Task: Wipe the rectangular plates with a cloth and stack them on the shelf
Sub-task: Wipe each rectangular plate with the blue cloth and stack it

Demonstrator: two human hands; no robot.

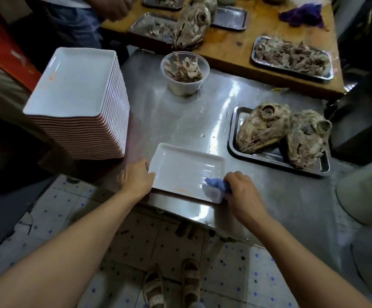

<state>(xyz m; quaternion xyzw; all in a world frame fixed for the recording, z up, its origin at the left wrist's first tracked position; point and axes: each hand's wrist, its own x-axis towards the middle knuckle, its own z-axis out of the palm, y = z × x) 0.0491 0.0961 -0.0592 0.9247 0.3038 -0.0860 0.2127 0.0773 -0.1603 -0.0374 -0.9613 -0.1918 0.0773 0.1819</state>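
Note:
A single white rectangular plate [180, 170] lies near the front edge of the steel table [258, 203]. My left hand [136, 178] holds its left rim, fingers curled at the edge. A blue and white cloth [214, 187] is gripped in my right hand [240, 192] and pressed onto the plate's near right corner. A faint orange mark shows along the plate's near rim. To the left stands a tall stack of white rectangular plates [80, 103] with reddish undersides.
A clear plastic tub of bones [185, 72] stands at the table's middle back. A steel tray [236, 150] with two cooked animal heads sits on the right. Behind is a wooden table [231, 45] with meat trays and a purple cloth [300, 14]. Another person stands at the top left.

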